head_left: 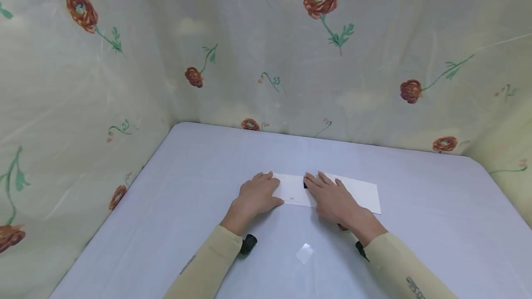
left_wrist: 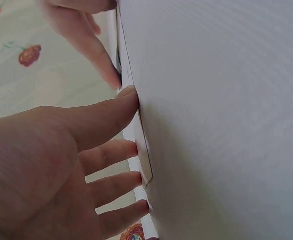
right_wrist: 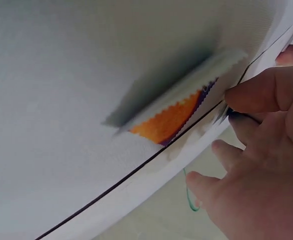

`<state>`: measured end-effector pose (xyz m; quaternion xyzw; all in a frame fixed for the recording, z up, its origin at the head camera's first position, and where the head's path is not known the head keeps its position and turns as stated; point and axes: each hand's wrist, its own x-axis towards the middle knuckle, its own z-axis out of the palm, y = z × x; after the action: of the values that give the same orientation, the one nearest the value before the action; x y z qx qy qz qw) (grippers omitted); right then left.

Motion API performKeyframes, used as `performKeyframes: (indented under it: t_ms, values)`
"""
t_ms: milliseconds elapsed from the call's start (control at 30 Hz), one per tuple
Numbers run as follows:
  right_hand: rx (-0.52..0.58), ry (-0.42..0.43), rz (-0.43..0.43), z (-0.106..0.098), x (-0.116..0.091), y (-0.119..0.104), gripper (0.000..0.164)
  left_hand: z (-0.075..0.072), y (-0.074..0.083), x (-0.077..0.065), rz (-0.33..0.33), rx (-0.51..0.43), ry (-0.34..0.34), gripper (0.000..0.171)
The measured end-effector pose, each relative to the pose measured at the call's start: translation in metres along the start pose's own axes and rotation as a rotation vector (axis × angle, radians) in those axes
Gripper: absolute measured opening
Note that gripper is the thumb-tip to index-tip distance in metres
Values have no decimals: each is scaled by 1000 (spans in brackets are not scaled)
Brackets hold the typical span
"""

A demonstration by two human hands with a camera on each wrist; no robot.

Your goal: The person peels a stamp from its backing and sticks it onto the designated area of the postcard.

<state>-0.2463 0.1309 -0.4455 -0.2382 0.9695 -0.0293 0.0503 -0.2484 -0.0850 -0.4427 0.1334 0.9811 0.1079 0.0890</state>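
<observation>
A long white strip of paper lies flat on the table. My left hand rests on its left end with fingers spread; in the left wrist view the thumb lies along the near edge. My right hand presses across the middle of the strip, fingers extended. A small black patch shows on the paper beside the right fingertips. In the right wrist view a zigzag-edged piece printed orange and purple sticks up near the right thumb; its far side is hidden.
A small pale translucent square lies on the white table between the forearms. Black devices sit at the wrists. A flower-printed curtain hangs behind and along the sides of the table.
</observation>
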Motion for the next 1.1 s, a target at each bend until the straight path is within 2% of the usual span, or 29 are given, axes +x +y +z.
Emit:
performKeyframes:
  t_ms: [133, 333, 733, 1100]
  values:
    - [2, 3, -26, 0, 1, 0, 65, 1, 0, 0, 7, 0, 7, 57]
    - [12, 2, -9, 0, 4, -1, 64, 1, 0, 1, 15, 4, 15, 57]
    - [-46, 4, -29, 0, 2, -4, 63, 0, 0, 0, 14, 7, -2, 57]
    - [-34, 30, -64, 5, -1, 6, 65, 0, 0, 0, 6, 16, 7, 58]
